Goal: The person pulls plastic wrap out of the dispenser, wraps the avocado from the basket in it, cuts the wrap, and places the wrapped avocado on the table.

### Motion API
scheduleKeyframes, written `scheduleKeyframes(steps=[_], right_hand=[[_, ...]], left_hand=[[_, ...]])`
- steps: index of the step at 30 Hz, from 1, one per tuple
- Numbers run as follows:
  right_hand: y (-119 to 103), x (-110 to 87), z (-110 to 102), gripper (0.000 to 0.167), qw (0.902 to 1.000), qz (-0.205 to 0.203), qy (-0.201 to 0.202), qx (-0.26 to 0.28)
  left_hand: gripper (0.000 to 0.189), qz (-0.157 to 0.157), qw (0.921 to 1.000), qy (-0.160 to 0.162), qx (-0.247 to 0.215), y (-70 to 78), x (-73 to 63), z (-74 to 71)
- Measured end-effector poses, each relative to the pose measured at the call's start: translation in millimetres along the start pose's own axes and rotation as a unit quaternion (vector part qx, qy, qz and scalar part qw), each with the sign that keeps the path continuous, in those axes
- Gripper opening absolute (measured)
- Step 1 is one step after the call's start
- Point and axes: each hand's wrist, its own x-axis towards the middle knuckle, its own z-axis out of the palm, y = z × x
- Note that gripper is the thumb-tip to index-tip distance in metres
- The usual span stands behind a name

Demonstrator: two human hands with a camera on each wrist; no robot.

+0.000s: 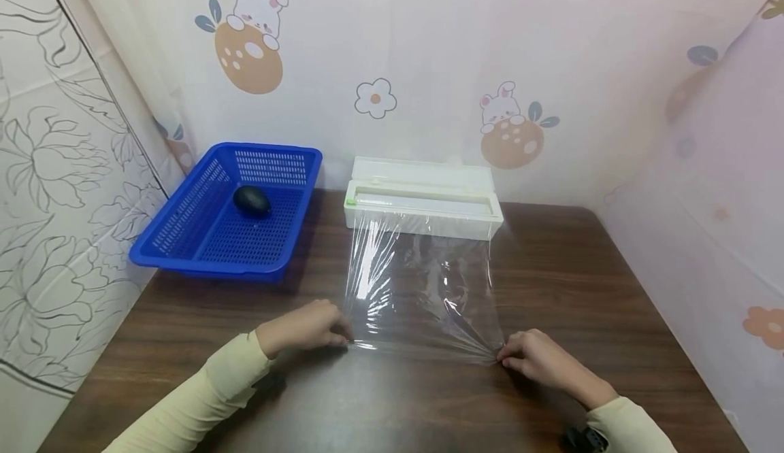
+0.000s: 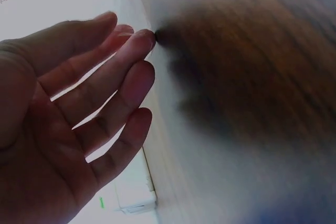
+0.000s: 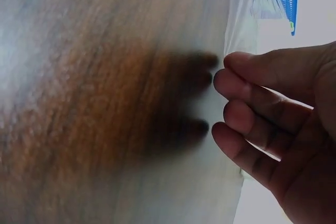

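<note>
A sheet of clear plastic wrap [image 1: 416, 296] stretches over the table, drawn out from a white wrap dispenser box [image 1: 422, 215] whose lid stands up. At the sheet's near left corner is my left hand [image 1: 312, 327]; in the left wrist view its fingers [image 2: 134, 90] are fairly straight, with a fingertip down at the tabletop and the thumb lying apart. My right hand [image 1: 542, 358] pinches the near right corner between thumb and index finger, where creases gather. The film between the hands lies low over the wood.
On the left stands a blue plastic basket [image 1: 282, 249] holding a dark oval fruit or vegetable [image 1: 252, 200]. The brown wooden table [image 1: 392, 412] meets patterned curtains [image 1: 429, 45] at the back and sides.
</note>
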Motion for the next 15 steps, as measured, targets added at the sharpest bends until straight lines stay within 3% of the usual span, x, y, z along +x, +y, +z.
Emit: scheduleKeyframes(steps=[6, 15], right_hand=[[-3.8, 0.7, 1.0, 0.012, 0.9993, 0.016, 0.032, -0.008], [-3.5, 5.5, 3.3, 0.014, 0.9975, 0.0, 0.064, -0.03]], left_hand=[[0.004, -0.007, 0.9997, 0.021, 0.014, -2.0, 2.4, 1.2], [0.005, -0.014, 0.9991, 0.035, 0.016, -4.8, 6.0, 0.6]])
